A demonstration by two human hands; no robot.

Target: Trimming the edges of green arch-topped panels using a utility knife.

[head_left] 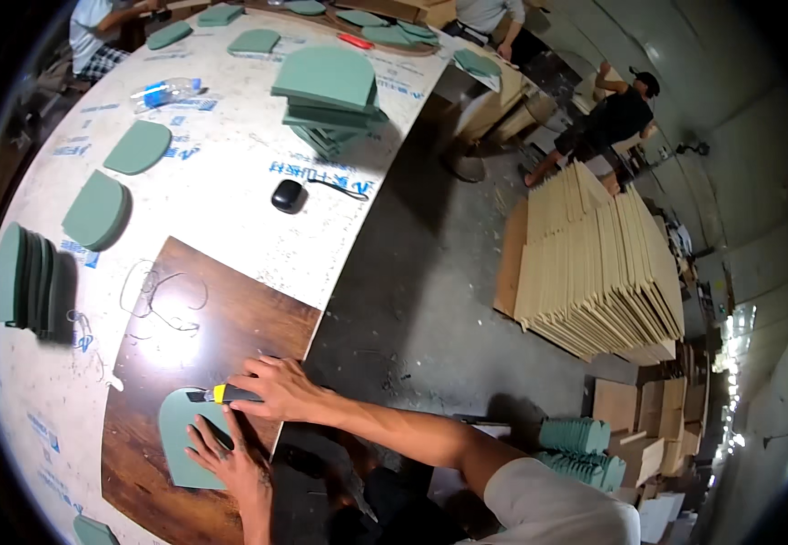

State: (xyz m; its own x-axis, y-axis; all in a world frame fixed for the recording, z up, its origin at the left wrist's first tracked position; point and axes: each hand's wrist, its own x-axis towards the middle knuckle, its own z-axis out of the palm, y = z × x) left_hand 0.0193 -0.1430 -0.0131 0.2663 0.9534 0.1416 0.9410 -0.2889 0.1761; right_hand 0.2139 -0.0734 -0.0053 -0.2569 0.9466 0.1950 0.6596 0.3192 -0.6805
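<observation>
A green rounded-end pad (pixel 176 436) lies flat on the dark brown wooden board (pixel 249 295) at the near end of the table. My left hand (pixel 231 461) rests on the pad with its fingers spread, pressing on its right part. My right hand (pixel 278 389) is closed around a utility knife (pixel 221 393) with a yellow and black body. The knife points left, its front end over the pad's curved top edge. Whether the blade touches the pad I cannot tell. Thin dark trimmed strips (pixel 153 295) curl on the board beyond the hands.
Farther along the white table (pixel 221 173) stand a pile of green pads (pixel 326 82), a black rounded device (pixel 287 195) with a strap and a plastic bottle (pixel 167 93). More pads (pixel 22 277) stand at the left. Stacked pale panels (pixel 594 272) occupy the floor at right. Other people work beyond.
</observation>
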